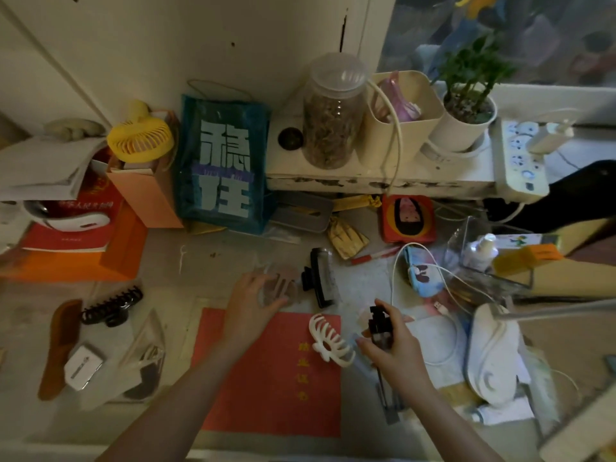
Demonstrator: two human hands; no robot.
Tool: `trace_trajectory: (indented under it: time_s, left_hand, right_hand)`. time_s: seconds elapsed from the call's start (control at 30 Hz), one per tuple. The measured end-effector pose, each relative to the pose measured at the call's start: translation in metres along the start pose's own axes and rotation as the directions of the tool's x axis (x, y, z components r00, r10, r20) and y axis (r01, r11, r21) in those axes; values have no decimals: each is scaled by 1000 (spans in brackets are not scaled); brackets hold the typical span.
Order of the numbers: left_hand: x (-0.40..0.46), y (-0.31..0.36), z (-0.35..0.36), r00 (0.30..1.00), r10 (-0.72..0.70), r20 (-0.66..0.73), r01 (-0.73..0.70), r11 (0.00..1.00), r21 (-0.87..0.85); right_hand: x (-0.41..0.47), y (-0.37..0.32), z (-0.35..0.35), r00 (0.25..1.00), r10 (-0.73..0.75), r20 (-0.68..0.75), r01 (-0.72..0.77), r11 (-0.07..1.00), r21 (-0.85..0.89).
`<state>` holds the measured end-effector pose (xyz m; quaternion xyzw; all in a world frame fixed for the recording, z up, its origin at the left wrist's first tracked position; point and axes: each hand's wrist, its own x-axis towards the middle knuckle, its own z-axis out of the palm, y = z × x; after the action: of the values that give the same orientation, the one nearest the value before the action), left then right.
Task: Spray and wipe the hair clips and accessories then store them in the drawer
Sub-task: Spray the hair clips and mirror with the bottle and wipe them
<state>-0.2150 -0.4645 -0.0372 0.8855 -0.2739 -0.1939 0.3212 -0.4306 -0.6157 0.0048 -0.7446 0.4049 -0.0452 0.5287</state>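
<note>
My left hand (250, 300) reaches over a translucent pinkish-brown claw clip (281, 281) on the desk, and its fingers curl round the clip's near side. My right hand (390, 345) grips a small spray bottle with a black nozzle (378, 323), held upright with the nozzle turned left. A white claw clip (330, 340) lies on the red sheet (266, 378) between my hands. Beyond it sits a black rectangular clip (318, 278). At the left lies a black claw clip (113, 306).
A brown comb (58, 345), a small white box (83, 365) and a clear pouch (143, 358) lie at the left. A blue bag (221, 168), yellow fan (140, 138), jar (331, 111) and plant (466, 105) stand at the back. Cables, a clear box (483, 261) and white lamp (493, 355) crowd the right.
</note>
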Motion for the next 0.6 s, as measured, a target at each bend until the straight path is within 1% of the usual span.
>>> trace_trajectory:
  time_s: [0.1, 0.17, 0.23, 0.33, 0.43, 0.6]
  left_hand:
    - [-23, 11, 25, 999, -1, 44, 0, 1000, 13]
    - [-37, 18, 44, 996, -37, 84, 37, 999, 6]
    - [-51, 24, 61, 986, -110, 126, 115, 993, -33]
    - [-66, 27, 78, 953, -240, 187, 257, 964, -72]
    - [-73, 26, 88, 931, -317, 183, 340, 934, -107]
    - [-75, 29, 94, 911, -385, 148, 404, 906, -131]
  right_hand:
    - [-11, 10, -8, 1000, 2, 7, -2, 1000, -1]
    - [-18, 17, -15, 1000, 15, 11, -15, 1000, 10]
    - [-25, 24, -21, 1000, 25, 2, -25, 1000, 10]
    - [-34, 33, -30, 999, 37, -16, -37, 999, 5]
    - [-41, 38, -37, 999, 35, -19, -35, 999, -26]
    - [-46, 45, -44, 999, 51, 9, -51, 998, -38]
